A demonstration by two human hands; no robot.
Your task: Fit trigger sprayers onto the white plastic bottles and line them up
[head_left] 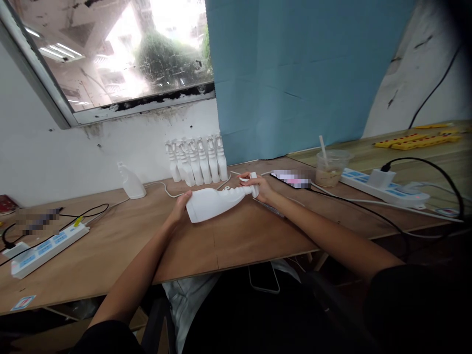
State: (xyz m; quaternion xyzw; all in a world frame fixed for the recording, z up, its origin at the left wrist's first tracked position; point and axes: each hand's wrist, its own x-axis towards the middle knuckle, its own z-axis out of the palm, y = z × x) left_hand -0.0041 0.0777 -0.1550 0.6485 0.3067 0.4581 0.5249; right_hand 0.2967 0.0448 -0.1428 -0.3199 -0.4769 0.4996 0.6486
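A white spray bottle lies sideways in the air over the wooden table, its base to the left and its spray head to the right. My left hand grips the base end. At the other end, my right hand is closed round the spray head. Behind them, several white spray bottles stand upright in a group against the wall. One more white spray bottle stands apart, left of the group.
At the right are a phone, a plastic cup with a straw, a white power strip and yellow strips. Another power strip and a dark device lie at the left. Cables cross the table.
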